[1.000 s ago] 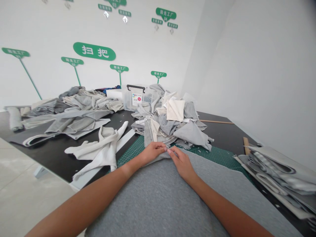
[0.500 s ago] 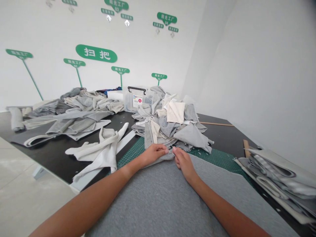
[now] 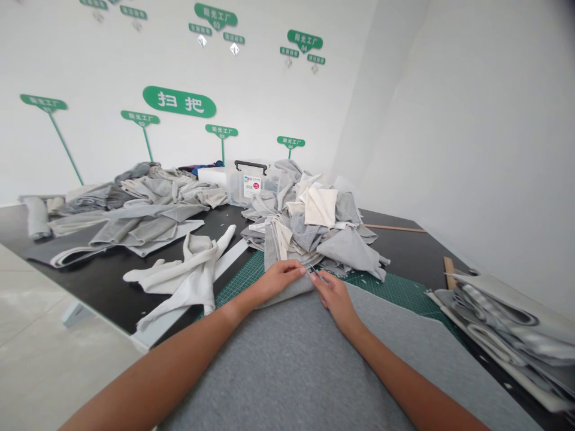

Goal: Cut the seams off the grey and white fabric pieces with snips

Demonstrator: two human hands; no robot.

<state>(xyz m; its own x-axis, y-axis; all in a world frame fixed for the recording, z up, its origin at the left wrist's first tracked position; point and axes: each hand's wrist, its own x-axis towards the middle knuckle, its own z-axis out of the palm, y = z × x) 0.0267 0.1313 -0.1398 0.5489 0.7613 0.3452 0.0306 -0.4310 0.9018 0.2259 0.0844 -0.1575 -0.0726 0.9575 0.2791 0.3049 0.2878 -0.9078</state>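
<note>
White walls [image 3: 471,120] met in a corner right of centre, green signs [image 3: 179,102] dotting the upper left. A black table [image 3: 404,245] spanned the middle; pale tiled floor [image 3: 36,335] lay lower left, under even light.

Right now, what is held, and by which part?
The left hand pinches the grey cloth at its far edge; the right hand rests there too, its grip unclear.

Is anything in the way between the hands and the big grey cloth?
No, nothing visible. The left hand and right hand touch the grey cloth at its far edge; the scrap pile lies just beyond them.
</note>
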